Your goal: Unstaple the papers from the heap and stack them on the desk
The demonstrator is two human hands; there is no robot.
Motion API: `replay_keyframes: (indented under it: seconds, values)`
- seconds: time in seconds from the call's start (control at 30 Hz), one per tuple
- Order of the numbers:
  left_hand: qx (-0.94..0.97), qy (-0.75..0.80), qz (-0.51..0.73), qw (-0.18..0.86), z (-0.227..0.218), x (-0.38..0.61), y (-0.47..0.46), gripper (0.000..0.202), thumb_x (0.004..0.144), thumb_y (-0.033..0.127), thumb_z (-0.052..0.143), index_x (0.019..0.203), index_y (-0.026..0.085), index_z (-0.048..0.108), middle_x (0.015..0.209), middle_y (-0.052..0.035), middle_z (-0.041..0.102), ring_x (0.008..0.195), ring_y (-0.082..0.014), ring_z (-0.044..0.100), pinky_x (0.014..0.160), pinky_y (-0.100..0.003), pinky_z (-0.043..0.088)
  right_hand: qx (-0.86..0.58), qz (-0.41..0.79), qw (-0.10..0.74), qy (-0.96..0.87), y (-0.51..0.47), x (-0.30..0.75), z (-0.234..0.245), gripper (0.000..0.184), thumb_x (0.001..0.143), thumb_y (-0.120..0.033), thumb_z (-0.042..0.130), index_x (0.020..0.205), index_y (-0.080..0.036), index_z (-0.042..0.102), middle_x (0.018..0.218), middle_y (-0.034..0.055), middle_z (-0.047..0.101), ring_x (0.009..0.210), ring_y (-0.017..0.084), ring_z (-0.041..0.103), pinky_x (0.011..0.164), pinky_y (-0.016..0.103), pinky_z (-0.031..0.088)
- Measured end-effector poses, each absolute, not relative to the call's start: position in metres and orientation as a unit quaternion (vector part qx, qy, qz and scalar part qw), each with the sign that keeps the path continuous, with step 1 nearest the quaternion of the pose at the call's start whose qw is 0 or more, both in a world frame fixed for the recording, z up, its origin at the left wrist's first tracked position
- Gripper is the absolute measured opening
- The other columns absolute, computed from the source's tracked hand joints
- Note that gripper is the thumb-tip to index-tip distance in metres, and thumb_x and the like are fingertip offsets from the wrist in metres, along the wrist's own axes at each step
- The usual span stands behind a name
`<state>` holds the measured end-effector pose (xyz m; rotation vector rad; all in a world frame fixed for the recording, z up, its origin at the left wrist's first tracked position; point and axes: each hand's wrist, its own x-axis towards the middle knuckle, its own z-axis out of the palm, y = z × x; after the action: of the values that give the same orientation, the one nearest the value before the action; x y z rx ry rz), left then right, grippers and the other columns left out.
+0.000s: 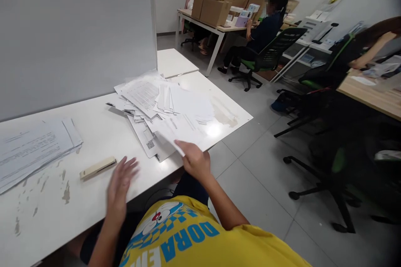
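Observation:
My right hand (196,162) pinches the edge of a white sheet of paper (171,142), which is partly blurred and tilted over the front of a messy paper pile (140,94). Whether it is one sheet or a few, I cannot tell. My left hand (120,183) is open above the table's front edge, fingers spread and slightly smeared, with nothing in it. Just left of its fingertips lies a cream-coloured stapler (98,168). Among the pile are printed pages, folded white slips (166,99) and a page with a QR code (151,144).
A neater paper stack (34,146) lies at the left of the white table (94,133), which has worn patches. A grey partition (75,33) rises behind. Beyond are cardboard boxes (214,10) on a desk, a seated person (266,29), office chairs (266,52) and another person's arm (372,52).

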<state>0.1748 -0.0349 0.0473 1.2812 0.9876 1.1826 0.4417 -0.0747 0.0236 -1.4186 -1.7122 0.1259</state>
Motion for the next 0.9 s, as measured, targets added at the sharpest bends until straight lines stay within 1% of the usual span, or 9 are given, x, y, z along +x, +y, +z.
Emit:
replay_keyframes:
  seconds: [0.1, 0.23, 0.33, 0.43, 0.53, 0.63, 0.7, 0.8, 0.9]
  values:
    - [0.359, 0.413, 0.471, 0.692, 0.044, 0.217, -0.059, 0.057, 0.085, 0.064, 0.054, 0.128, 0.028, 0.061, 0.134, -0.0131, 0.064, 0.120, -0.0330, 0.064, 0.097, -0.053, 0.057, -0.472, 0.118, 0.408, -0.772, -0.088, 0.396, 0.032, 0.054, 0.097, -0.025, 0.044, 0.150, -0.027, 0.045, 0.138, 0.0087, 0.064, 0.128, 0.025, 0.060, 0.104, 0.045, 0.050]
    - [0.284, 0.530, 0.484, 0.636, 0.033, 0.232, -0.068, 0.045, 0.079, 0.047, 0.070, 0.117, 0.024, 0.067, 0.119, -0.0102, 0.071, 0.116, -0.0288, 0.066, 0.098, -0.043, 0.058, -0.410, 0.234, 0.448, -0.759, -0.099, 0.374, 0.032, 0.064, 0.094, -0.054, 0.054, 0.151, -0.026, 0.043, 0.138, 0.0113, 0.064, 0.123, 0.027, 0.063, 0.101, 0.044, 0.049]
    - [0.328, 0.566, 0.474, 0.589, 0.020, 0.208, -0.068, 0.049, 0.076, 0.049, 0.075, 0.116, 0.021, 0.067, 0.113, -0.0109, 0.073, 0.111, -0.0296, 0.068, 0.097, -0.046, 0.058, -0.514, 0.227, 0.505, -0.655, -0.093, 0.394, 0.033, 0.054, 0.094, -0.051, 0.055, 0.144, -0.029, 0.051, 0.140, 0.0101, 0.062, 0.127, 0.028, 0.058, 0.109, 0.047, 0.043]
    - [0.427, 0.576, 0.449, 0.534, 0.019, 0.174, -0.061, 0.053, 0.071, 0.056, 0.077, 0.108, 0.019, 0.071, 0.110, -0.0122, 0.074, 0.112, -0.0314, 0.067, 0.104, -0.049, 0.053, -0.619, 0.198, 0.543, -0.532, -0.075, 0.421, 0.038, 0.060, 0.090, -0.049, 0.061, 0.144, -0.026, 0.047, 0.147, 0.0131, 0.053, 0.136, 0.030, 0.047, 0.115, 0.052, 0.035]
    - [0.551, 0.530, 0.427, 0.483, 0.034, 0.148, -0.051, 0.048, 0.074, 0.058, 0.075, 0.104, 0.021, 0.073, 0.109, -0.0112, 0.075, 0.114, -0.0317, 0.066, 0.109, -0.049, 0.049, -0.574, 0.301, 0.562, -0.515, -0.055, 0.434, 0.046, 0.067, 0.086, -0.049, 0.066, 0.144, -0.026, 0.042, 0.142, 0.0128, 0.056, 0.131, 0.028, 0.051, 0.111, 0.049, 0.040]
    - [0.637, 0.455, 0.430, 0.450, 0.050, 0.136, -0.044, 0.040, 0.082, 0.052, 0.069, 0.109, 0.024, 0.072, 0.112, -0.0102, 0.074, 0.116, -0.0307, 0.066, 0.108, -0.048, 0.050, -0.494, 0.389, 0.579, -0.520, -0.046, 0.427, 0.047, 0.045, 0.086, -0.049, 0.066, 0.122, -0.026, 0.057, 0.113, 0.0090, 0.069, 0.113, 0.026, 0.062, 0.103, 0.044, 0.047]
    - [0.635, 0.442, 0.494, 0.397, 0.051, 0.133, -0.043, 0.037, 0.084, 0.047, 0.069, 0.112, 0.024, 0.070, 0.111, -0.0093, 0.074, 0.113, -0.0292, 0.067, 0.106, -0.047, 0.050, -0.479, 0.395, 0.605, -0.499, -0.046, 0.417, 0.043, 0.033, 0.086, -0.051, 0.065, 0.105, -0.025, 0.061, 0.097, 0.0067, 0.069, 0.101, 0.025, 0.065, 0.097, 0.042, 0.050]
    - [0.583, 0.455, 0.589, 0.327, 0.040, 0.134, -0.046, 0.036, 0.084, 0.043, 0.069, 0.113, 0.022, 0.066, 0.102, -0.0073, 0.074, 0.102, -0.0257, 0.070, 0.100, -0.045, 0.053, -0.473, 0.410, 0.609, -0.487, -0.052, 0.400, 0.034, 0.032, 0.083, -0.049, 0.067, 0.102, -0.025, 0.060, 0.093, 0.0052, 0.067, 0.094, 0.024, 0.064, 0.091, 0.040, 0.052]
    - [0.555, 0.504, 0.598, 0.282, 0.027, 0.137, -0.047, 0.037, 0.087, 0.048, 0.064, 0.112, 0.021, 0.065, 0.103, -0.0074, 0.072, 0.100, -0.0234, 0.069, 0.099, -0.042, 0.052, -0.469, 0.424, 0.582, -0.511, -0.057, 0.390, 0.029, 0.030, 0.085, -0.047, 0.064, 0.107, -0.026, 0.060, 0.096, 0.0050, 0.067, 0.095, 0.023, 0.064, 0.092, 0.039, 0.051]
